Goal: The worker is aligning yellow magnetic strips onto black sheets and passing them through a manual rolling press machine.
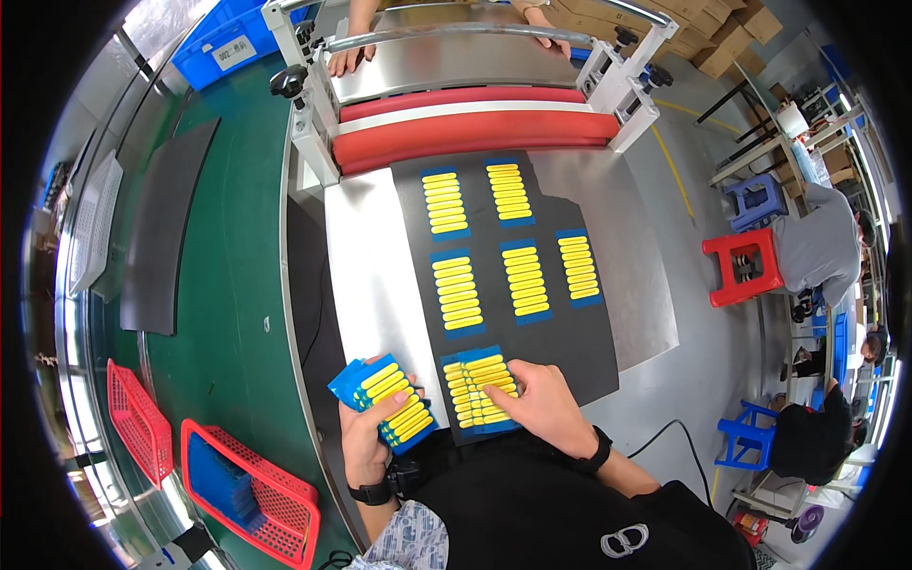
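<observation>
My left hand [364,446] is closed round a small stack of blue cards [410,424] bearing rows of yellow strips, its thumb lying across the top one. To its right, my right hand [546,410] pinches the right edge of blue cards with yellow strips [467,388] at the near end of a black mat [560,356]. Those cards seem to overlap. Farther up the mat, several similar cards lie flat in two rough rows, among them a near middle card [525,283] and a far left card [444,203].
Beyond the mat stands a roller machine with red rollers [475,138] and a metal frame [313,133]. Another person's hands [350,61] rest on its far plate. On the green table [247,332] at left are a dark sheet [171,228] and red baskets [252,475].
</observation>
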Action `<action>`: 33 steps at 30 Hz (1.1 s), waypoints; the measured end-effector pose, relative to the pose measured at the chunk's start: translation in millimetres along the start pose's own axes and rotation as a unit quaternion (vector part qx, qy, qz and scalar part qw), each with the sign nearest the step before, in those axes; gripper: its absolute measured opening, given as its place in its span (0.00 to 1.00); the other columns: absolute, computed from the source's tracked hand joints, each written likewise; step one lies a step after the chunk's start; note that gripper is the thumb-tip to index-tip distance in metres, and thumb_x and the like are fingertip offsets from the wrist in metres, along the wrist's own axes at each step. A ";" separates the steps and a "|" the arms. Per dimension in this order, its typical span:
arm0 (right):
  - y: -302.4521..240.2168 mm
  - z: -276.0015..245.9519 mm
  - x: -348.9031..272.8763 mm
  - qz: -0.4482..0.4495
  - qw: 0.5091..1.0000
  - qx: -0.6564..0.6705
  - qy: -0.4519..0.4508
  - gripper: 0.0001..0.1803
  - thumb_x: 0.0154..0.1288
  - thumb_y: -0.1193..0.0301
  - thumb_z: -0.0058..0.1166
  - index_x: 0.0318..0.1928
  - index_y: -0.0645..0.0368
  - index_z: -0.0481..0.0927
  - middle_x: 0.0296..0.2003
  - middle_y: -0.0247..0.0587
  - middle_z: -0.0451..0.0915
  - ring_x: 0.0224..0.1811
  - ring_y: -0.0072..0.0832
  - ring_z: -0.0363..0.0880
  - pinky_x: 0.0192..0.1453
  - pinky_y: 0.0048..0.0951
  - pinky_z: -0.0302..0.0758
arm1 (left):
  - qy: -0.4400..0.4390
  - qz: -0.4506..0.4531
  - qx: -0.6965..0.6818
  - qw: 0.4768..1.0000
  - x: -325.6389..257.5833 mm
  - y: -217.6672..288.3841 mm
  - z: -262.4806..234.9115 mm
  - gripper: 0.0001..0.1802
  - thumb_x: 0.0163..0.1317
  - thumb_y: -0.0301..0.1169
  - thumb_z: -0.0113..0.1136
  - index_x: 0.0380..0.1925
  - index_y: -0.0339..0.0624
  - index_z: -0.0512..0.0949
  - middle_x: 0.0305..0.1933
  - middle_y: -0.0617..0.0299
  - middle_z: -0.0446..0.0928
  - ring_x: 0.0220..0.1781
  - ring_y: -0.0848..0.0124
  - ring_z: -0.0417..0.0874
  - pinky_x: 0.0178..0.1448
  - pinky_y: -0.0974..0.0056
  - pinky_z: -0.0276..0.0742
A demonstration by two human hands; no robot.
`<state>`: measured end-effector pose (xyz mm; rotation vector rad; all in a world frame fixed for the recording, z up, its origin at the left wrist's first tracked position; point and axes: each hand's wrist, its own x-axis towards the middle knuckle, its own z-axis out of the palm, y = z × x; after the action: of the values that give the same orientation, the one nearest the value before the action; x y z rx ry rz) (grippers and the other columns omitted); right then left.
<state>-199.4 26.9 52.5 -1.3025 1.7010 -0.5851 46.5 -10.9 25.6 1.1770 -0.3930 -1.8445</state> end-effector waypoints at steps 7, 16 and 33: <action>2.3 -29.5 -1.4 0.004 0.995 -0.076 0.071 0.19 0.63 0.63 0.69 0.30 0.70 0.79 0.19 0.48 0.76 0.18 0.32 0.74 0.24 0.31 0.68 | -0.006 -0.005 -0.013 1.000 2.4 0.7 4.8 0.33 0.53 0.15 0.68 0.61 0.39 0.70 0.46 0.43 0.83 0.44 0.52 0.88 0.49 0.51 0.86; 15.7 -65.1 -0.7 0.002 0.982 -0.148 0.119 0.20 0.62 0.62 0.69 0.30 0.69 0.79 0.24 0.55 0.80 0.27 0.50 0.81 0.32 0.39 0.74 | 0.020 0.016 0.018 1.000 3.5 1.4 15.5 0.32 0.52 0.18 0.68 0.60 0.39 0.72 0.45 0.45 0.82 0.42 0.52 0.88 0.49 0.52 0.86; 42.3 -100.6 -14.4 0.064 0.941 -0.262 0.205 0.23 0.54 0.59 0.76 0.34 0.66 0.81 0.21 0.47 0.80 0.23 0.44 0.80 0.30 0.37 0.73 | 0.018 0.022 0.038 0.999 7.2 2.7 24.1 0.32 0.53 0.16 0.68 0.60 0.40 0.71 0.45 0.45 0.83 0.42 0.52 0.88 0.48 0.51 0.86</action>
<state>-306.6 40.1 73.9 -1.4863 2.3845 -0.3493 26.4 -22.7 35.3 1.2407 -0.4690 -1.7810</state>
